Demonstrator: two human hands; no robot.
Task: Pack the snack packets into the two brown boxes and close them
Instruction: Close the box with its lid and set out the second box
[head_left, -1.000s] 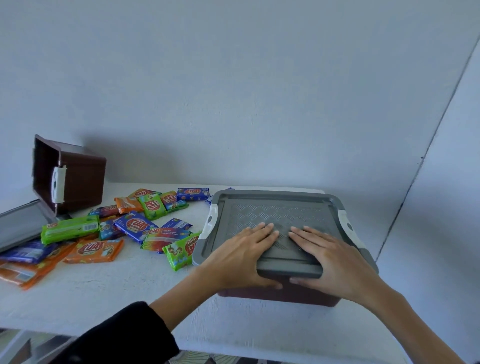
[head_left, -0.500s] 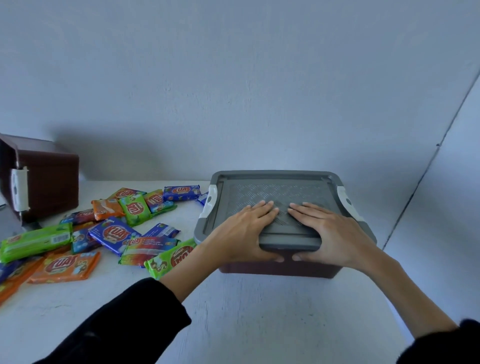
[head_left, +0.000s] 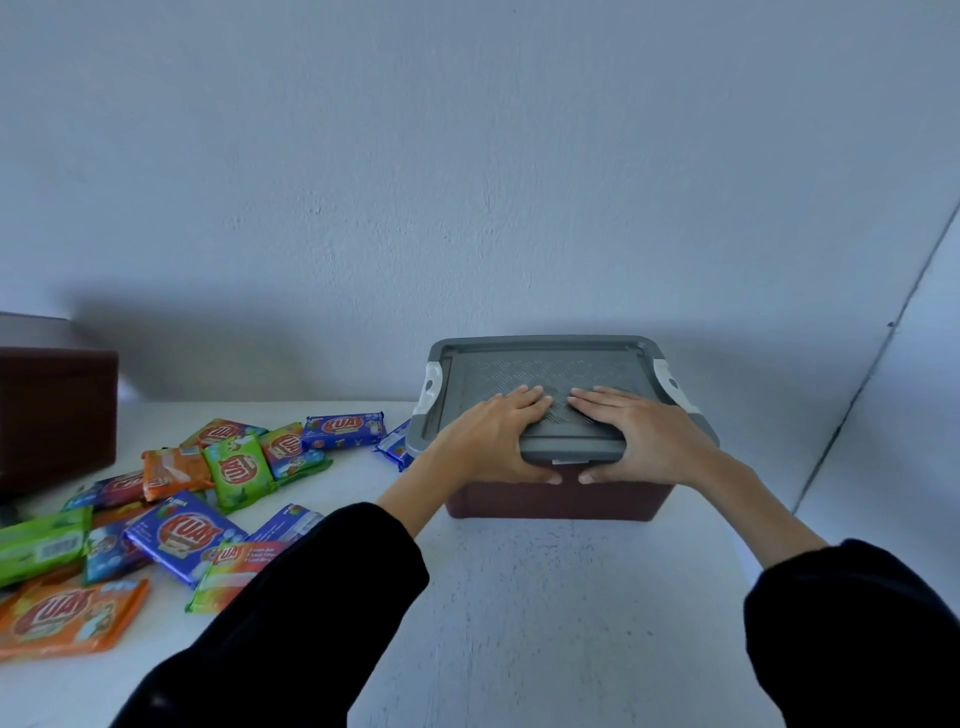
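Observation:
A brown box (head_left: 550, 500) with a grey lid (head_left: 545, 364) stands at the right of the white table (head_left: 545, 597). My left hand (head_left: 493, 436) and my right hand (head_left: 644, 434) both lie on the lid's front edge, fingers flat on top and thumbs hooked under the rim. White latches (head_left: 432, 387) sit on the lid's two sides. Several snack packets (head_left: 187, 535) in orange, green and blue lie scattered on the table's left. A second brown box (head_left: 57, 415) stands at the far left, partly cut off by the frame.
A grey-blue wall runs right behind the table and boxes. A second wall meets it at the right, close to the lidded box. One blue packet (head_left: 395, 447) lies against that box's left side.
The view has shifted right and closer, so the left box slid toward the frame edge. My hands stay on the lid's front edge, pressed a little lower over the rim.

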